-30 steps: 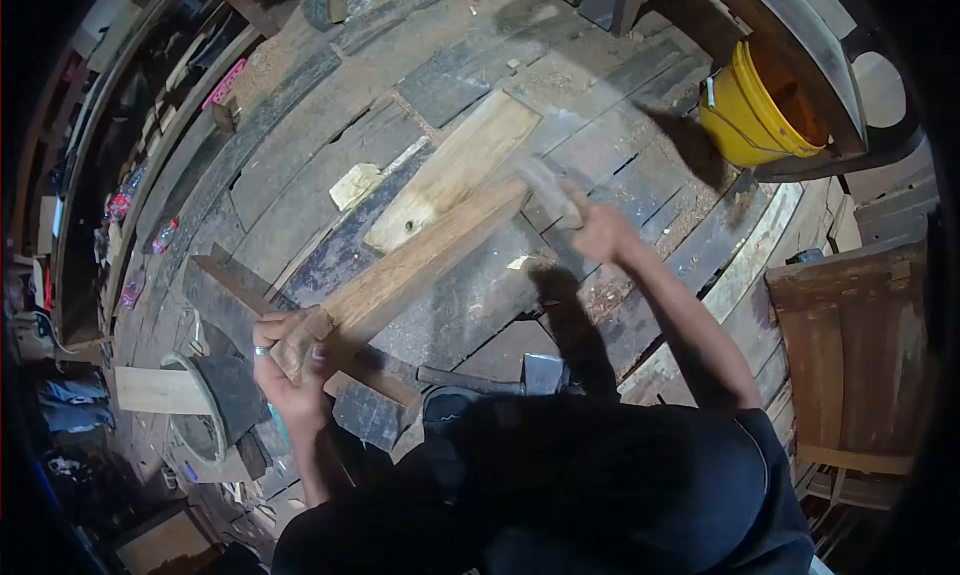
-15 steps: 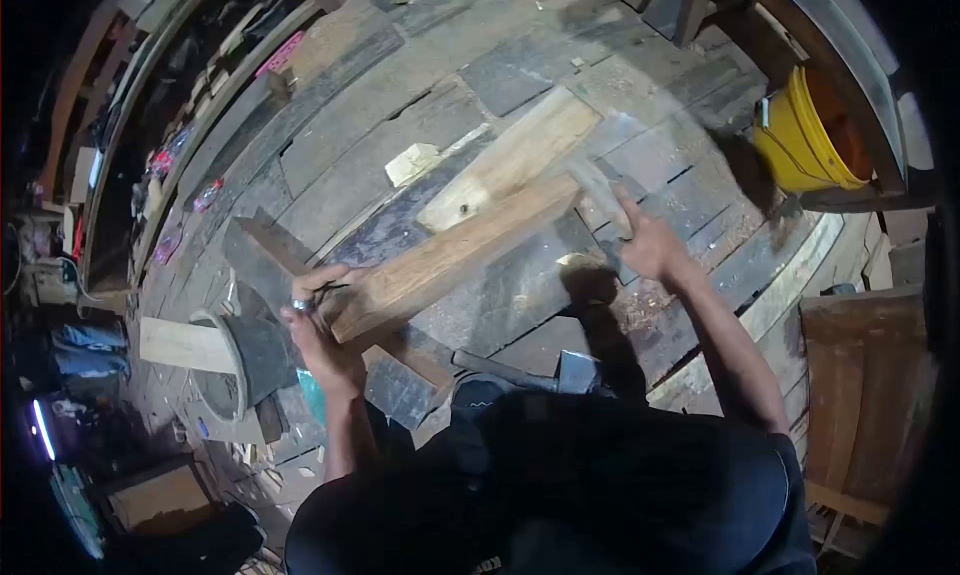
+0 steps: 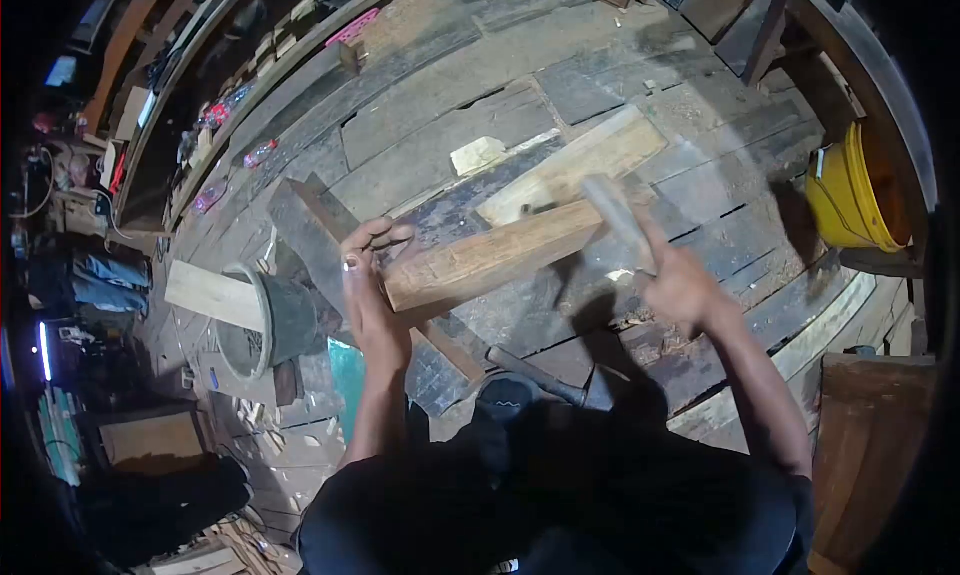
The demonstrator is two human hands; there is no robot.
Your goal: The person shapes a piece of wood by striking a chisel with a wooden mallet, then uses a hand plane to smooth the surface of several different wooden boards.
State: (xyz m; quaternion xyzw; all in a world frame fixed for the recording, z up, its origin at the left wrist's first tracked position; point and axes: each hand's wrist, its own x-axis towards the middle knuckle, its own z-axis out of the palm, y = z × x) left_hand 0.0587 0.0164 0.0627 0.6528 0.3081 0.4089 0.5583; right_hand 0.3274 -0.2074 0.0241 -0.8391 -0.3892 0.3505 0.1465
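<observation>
Beam (image 3: 490,258) | end beside left fingers (image 3: 372,229), apart | right fingers (image 3: 654,237) clamped on blurred tool (image 3: 616,211)

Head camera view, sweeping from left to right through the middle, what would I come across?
Blue cloth, grey bucket with a pale board at its mouth, left hand, wooden beam, right hand gripping a blurred pale object, yellow bucket.
</observation>
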